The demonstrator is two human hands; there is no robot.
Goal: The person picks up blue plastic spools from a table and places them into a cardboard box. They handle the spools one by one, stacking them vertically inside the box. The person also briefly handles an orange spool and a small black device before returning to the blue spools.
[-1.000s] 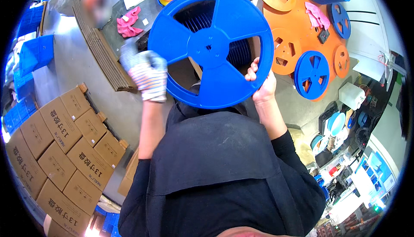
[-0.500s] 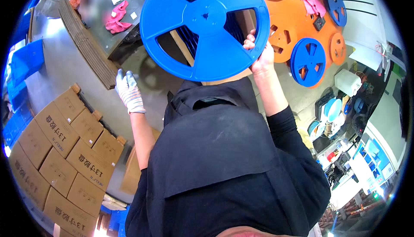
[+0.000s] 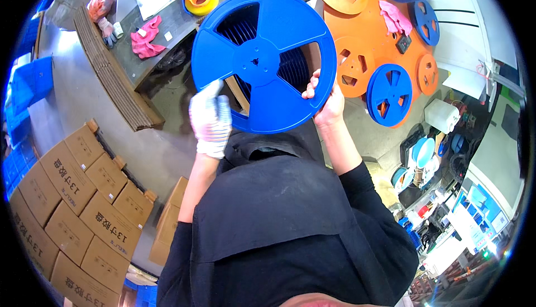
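A large blue reel (image 3: 262, 114) with cut-out windows is held up in front of me, its flat side facing me. My right hand (image 3: 326, 103), bare, grips its right rim, fingers curled through a window. My left hand (image 3: 210, 118), in a pale striped glove, is at the reel's lower left edge. Its blurred fingers point upward and overlap the rim; whether they touch it I cannot tell. Through the windows show the stacked edges of dark reels (image 3: 293, 68) and a cardboard edge (image 3: 240, 96) below.
Orange reels (image 3: 354, 64) and a smaller blue reel (image 3: 389, 95) lie to the right. A dark table (image 3: 125, 56) at the upper left bears a pink cloth (image 3: 146, 38) and a yellow tape roll (image 3: 201, 0). Flat cardboard (image 3: 111, 72) leans there. Stacked cartons (image 3: 92, 212) stand at the lower left.
My left hand has moved right and up to the reel's edge. The reel, in my right hand, appears smaller and lower in view. The surroundings have shifted slightly left.
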